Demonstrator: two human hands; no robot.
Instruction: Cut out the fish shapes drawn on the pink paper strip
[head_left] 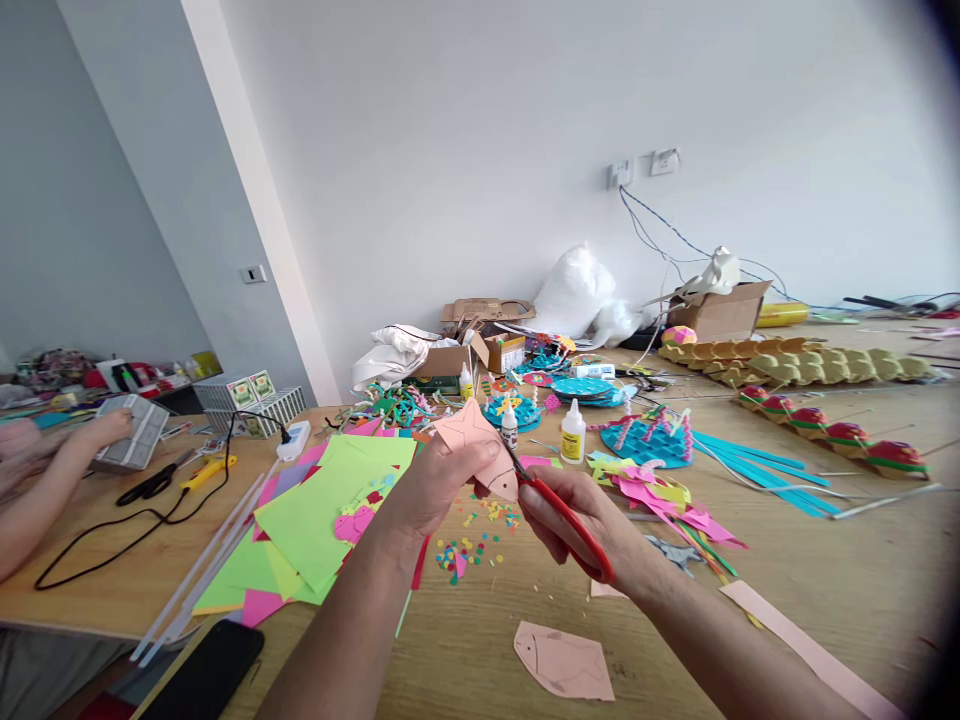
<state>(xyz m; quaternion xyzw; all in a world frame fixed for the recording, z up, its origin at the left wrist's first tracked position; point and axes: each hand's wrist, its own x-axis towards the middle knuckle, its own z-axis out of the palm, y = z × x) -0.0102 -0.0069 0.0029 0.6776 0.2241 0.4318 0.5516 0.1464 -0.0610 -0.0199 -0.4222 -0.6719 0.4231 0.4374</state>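
Between thumb and fingers, my left hand [457, 470] pinches a pale pink paper fish [469, 425] with a drawn outline, eye and tail. My right hand [574, 505] is closed around red-handled scissors [570, 525], whose dark blades lie against the right edge of the fish paper. A second pink paper piece with a fish drawn on it [564, 662] lies flat on the table below my hands. Small coloured paper dots [469, 555] are scattered beneath the left hand. Just beyond stand a yellow-labelled glue bottle [573, 435] and a smaller white bottle [509, 425].
Green paper sheets [330, 510] and a black phone [202, 670] lie left. Pink scraps [652, 490], blue strips [765, 470] and egg-carton strips [817, 362] spread right. Cardboard boxes [720, 305] stand at the back. A co-worker's hand [112, 428] holds a grey box [131, 435] far left.
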